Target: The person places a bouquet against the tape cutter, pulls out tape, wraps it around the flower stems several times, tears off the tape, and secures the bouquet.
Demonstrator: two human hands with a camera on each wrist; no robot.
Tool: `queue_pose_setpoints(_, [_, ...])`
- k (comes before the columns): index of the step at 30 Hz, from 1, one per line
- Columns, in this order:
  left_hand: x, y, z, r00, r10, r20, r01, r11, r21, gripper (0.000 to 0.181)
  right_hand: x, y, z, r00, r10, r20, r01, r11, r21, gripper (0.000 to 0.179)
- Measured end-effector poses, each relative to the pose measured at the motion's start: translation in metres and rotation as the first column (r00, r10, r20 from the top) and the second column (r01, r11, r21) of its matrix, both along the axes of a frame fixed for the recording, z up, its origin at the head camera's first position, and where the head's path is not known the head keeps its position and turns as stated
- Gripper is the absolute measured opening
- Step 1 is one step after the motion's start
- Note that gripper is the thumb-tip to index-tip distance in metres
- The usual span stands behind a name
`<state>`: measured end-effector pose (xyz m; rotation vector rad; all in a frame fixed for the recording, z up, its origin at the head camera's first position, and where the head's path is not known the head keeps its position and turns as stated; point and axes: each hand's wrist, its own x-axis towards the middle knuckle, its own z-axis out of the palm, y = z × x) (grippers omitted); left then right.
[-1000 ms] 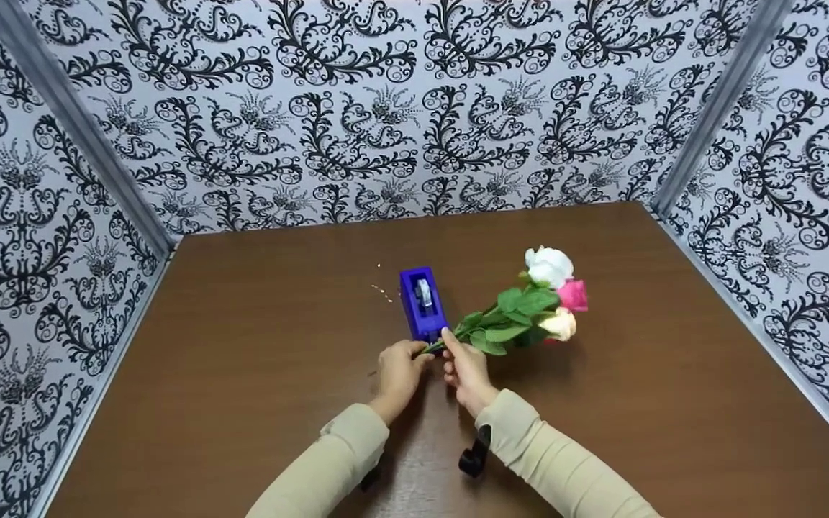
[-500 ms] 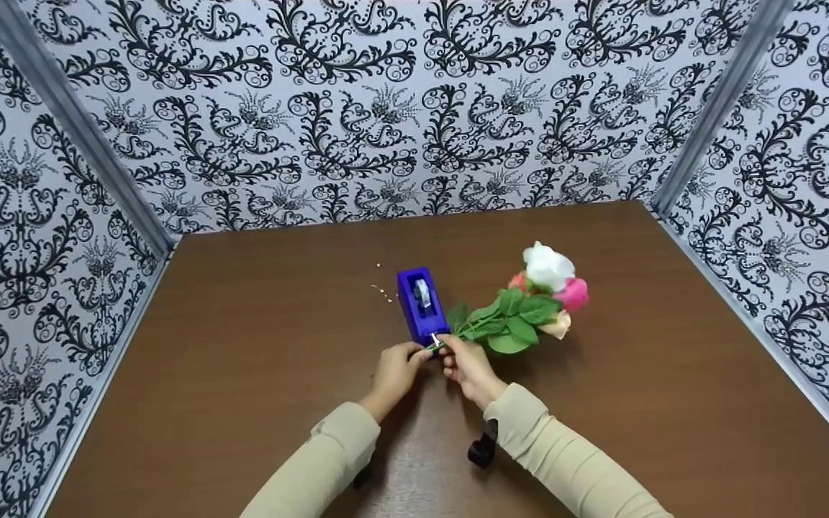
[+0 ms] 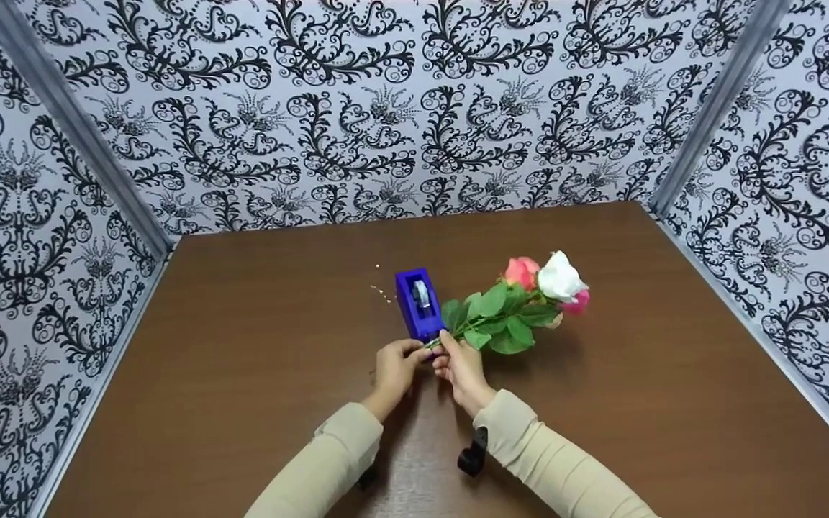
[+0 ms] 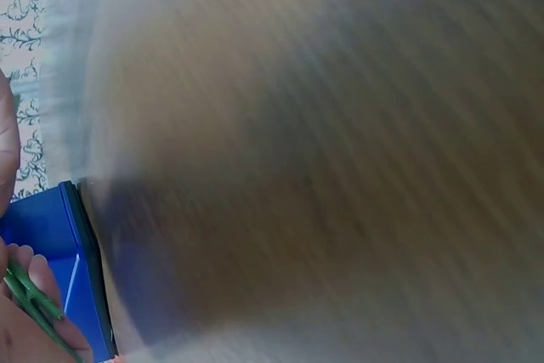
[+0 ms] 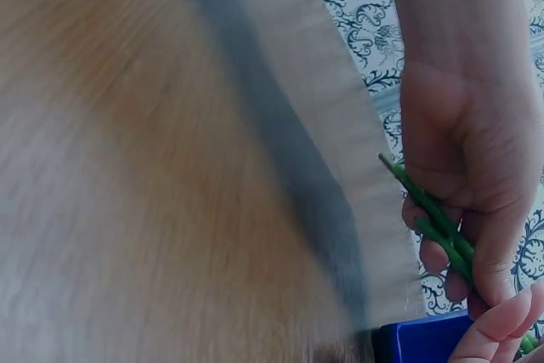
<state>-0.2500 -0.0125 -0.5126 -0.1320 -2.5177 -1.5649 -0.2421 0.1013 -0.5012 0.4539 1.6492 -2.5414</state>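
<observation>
A bouquet of roses, with a white rose [image 3: 560, 277], a coral rose [image 3: 522, 273] and a pink rose [image 3: 576, 301], points right above the table. A cream bloom is mostly hidden. My right hand [image 3: 463, 367] grips the green stems just below the leaves [image 3: 504, 324]. At the cut ends my left hand [image 3: 394, 370] pinches the same stems, which stick out past its fingers in the right wrist view as green stem ends [image 5: 429, 210]. Directly behind both hands stands a blue tape dispenser [image 3: 409, 306] holding a clear tape roll [image 3: 421, 293]. My fingers hide its front end.
Small pale scraps [image 3: 383, 293] lie left of the dispenser on the brown table [image 3: 256, 345]. Black straps hang below my sleeves, one black strap [image 3: 473, 455] under the right cuff. Patterned walls [image 3: 400, 144] enclose the table at the back and sides.
The bouquet has turned about its stems: the coral rose has come into view on top and the cream one has gone mostly behind. My right hand has shifted on the stems; the left stays nearly put.
</observation>
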Motion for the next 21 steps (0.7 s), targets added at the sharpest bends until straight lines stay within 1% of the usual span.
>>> queue_pose_setpoints(3, [-0.0016,0.0005,0.0008,1.000,0.019,0.012,-0.019,1.000,0.008,0.014,-0.0014,0.0012,-0.0007,1.000,0.004,-0.004,-0.004,1.000,0.009,0.017])
queue_pose_setpoints(7, [-0.0033,0.0005,0.0014,0.999,0.043,0.008,-0.044,0.999,0.018,0.013,-0.0032,0.0025,-0.0003,1.000,0.025,0.005,-0.025,0.999,0.020,0.017])
queue_pose_setpoints(11, [-0.0058,0.0000,0.0026,0.998,0.061,0.015,-0.061,0.998,0.023,0.012,-0.0042,0.0040,0.0008,0.999,0.029,0.016,-0.029,0.999,0.018,0.014])
queue_pose_setpoints(16, [-0.0083,-0.0007,0.0051,0.998,0.051,0.032,-0.053,0.997,0.049,0.011,-0.0055,0.0058,-0.0002,0.999,0.035,0.039,-0.036,0.999,0.019,0.017])
queue_pose_setpoints(18, [-0.0086,-0.0009,0.0051,0.999,0.043,0.031,-0.045,0.998,0.045,0.012,-0.0064,0.0062,-0.0014,0.998,0.039,0.054,-0.040,0.999,0.025,0.019])
queue_pose_setpoints(21, [-0.0093,-0.0005,0.0040,0.999,0.047,0.022,-0.048,0.999,0.021,0.012,-0.0078,0.0061,-0.0029,0.997,0.034,0.073,-0.038,0.998,0.045,0.021])
